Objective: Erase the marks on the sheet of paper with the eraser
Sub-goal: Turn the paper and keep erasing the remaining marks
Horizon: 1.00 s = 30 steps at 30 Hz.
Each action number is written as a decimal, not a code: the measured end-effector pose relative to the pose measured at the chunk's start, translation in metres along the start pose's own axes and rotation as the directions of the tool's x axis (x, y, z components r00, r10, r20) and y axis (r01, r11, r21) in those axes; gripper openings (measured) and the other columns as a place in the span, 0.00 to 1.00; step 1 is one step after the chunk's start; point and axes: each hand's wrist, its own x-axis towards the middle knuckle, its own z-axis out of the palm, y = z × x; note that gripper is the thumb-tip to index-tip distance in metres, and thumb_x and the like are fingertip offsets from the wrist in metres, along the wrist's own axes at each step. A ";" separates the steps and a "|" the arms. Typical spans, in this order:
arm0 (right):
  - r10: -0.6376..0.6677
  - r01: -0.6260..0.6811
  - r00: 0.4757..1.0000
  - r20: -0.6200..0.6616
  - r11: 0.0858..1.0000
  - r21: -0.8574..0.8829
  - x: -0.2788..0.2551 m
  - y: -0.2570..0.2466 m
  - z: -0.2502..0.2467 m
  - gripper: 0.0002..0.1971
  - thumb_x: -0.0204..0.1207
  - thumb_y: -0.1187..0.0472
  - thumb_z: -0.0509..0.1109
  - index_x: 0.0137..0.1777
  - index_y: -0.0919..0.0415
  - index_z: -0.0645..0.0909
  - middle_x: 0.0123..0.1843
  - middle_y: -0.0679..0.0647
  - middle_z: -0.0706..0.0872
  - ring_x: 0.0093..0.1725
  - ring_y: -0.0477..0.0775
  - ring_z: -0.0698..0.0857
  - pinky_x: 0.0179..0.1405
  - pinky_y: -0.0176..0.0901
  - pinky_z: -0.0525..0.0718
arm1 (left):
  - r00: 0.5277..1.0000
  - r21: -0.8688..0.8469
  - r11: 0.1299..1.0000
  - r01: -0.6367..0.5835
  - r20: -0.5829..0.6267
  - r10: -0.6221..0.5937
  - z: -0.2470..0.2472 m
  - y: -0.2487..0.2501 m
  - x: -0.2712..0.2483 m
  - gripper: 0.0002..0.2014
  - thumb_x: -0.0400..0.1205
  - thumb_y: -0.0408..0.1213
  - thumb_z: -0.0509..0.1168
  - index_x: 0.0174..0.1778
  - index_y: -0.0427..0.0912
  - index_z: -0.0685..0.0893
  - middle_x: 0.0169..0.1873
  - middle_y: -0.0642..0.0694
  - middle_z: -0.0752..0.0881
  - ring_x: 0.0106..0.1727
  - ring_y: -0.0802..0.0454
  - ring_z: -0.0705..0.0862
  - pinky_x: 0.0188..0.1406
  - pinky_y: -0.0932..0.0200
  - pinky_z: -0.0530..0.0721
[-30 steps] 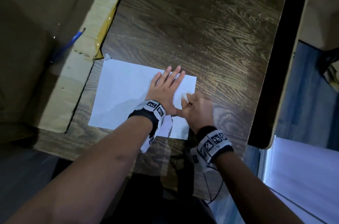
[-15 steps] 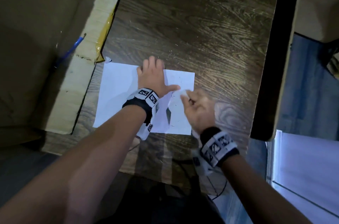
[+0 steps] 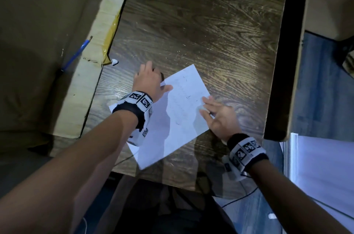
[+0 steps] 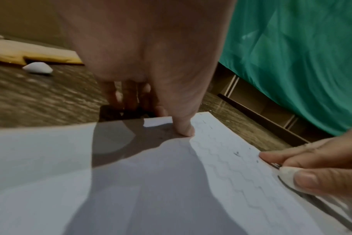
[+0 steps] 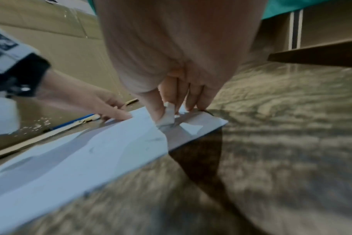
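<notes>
The white sheet of paper (image 3: 172, 118) lies askew on the dark wood table (image 3: 210, 32), with faint wavy pencil lines (image 4: 231, 171) and small dark marks (image 3: 188, 97) near its right end. My left hand (image 3: 153, 78) holds the sheet's far edge, thumb (image 4: 185, 130) pressed on top and fingers curled down behind the edge. At the sheet's right edge, my right hand (image 3: 206, 105) pinches a small white eraser (image 5: 168, 116) between thumb and fingers, its tip down on the paper. The left wrist view shows the eraser (image 4: 287, 173) beside the thumbnail.
A cardboard box (image 3: 57, 42) flanks the table's left side, with a blue pen (image 3: 76, 54) on it. A small white scrap (image 3: 114, 62) lies near the box. The table's right edge (image 3: 274, 80) drops off. White sheets (image 3: 321, 166) lie lower right.
The sheet has turned counterclockwise. My left hand went from lying flat on it to holding its far edge. My right hand, still pinching the eraser, now sits at the right edge.
</notes>
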 end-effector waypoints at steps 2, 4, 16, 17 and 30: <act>0.101 -0.102 0.995 -0.024 0.994 -0.044 0.011 -0.001 -0.013 0.15 0.80 0.56 0.70 0.61 0.63 0.87 0.69 0.51 0.84 0.73 0.48 0.78 0.71 0.36 0.73 | 0.999 -0.135 0.991 0.006 0.037 -0.001 -0.001 -0.002 -0.006 0.21 0.85 0.53 0.66 0.56 0.36 0.82 0.61 0.37 0.78 0.59 0.36 0.81 0.56 0.44 0.82; 0.180 -0.183 0.974 -0.135 0.983 -0.013 0.020 -0.005 -0.018 0.15 0.80 0.53 0.70 0.62 0.60 0.87 0.64 0.50 0.87 0.62 0.47 0.84 0.58 0.25 0.74 | 0.999 -0.253 0.967 0.020 0.032 -0.012 0.002 -0.001 -0.013 0.13 0.87 0.45 0.66 0.46 0.38 0.78 0.47 0.37 0.83 0.49 0.35 0.84 0.42 0.49 0.81; 0.012 -0.011 0.991 -0.132 1.000 0.008 0.015 -0.018 0.016 0.09 0.80 0.54 0.70 0.44 0.58 0.88 0.40 0.49 0.74 0.35 0.44 0.76 0.39 0.33 0.76 | 0.987 -0.333 0.936 -0.118 -0.145 0.073 0.029 -0.006 -0.081 0.20 0.78 0.37 0.74 0.62 0.47 0.75 0.52 0.49 0.79 0.48 0.48 0.81 0.40 0.52 0.79; -0.012 0.009 0.993 -0.121 1.000 -0.026 0.014 -0.020 0.016 0.10 0.81 0.53 0.69 0.43 0.58 0.87 0.40 0.48 0.74 0.35 0.48 0.77 0.39 0.41 0.79 | 0.976 -0.271 0.943 -0.191 -0.158 0.152 0.026 -0.008 -0.076 0.26 0.76 0.41 0.76 0.67 0.48 0.75 0.60 0.48 0.78 0.57 0.46 0.80 0.49 0.49 0.81; -0.295 0.310 0.947 0.126 0.944 -0.115 0.070 -0.085 0.045 0.11 0.74 0.65 0.72 0.31 0.64 0.79 0.42 0.59 0.78 0.35 0.47 0.71 0.36 0.39 0.72 | 0.930 0.024 0.931 -0.364 0.071 0.362 0.039 -0.031 -0.033 0.72 0.58 0.87 0.60 0.89 0.50 0.39 0.87 0.58 0.35 0.87 0.57 0.34 0.86 0.49 0.38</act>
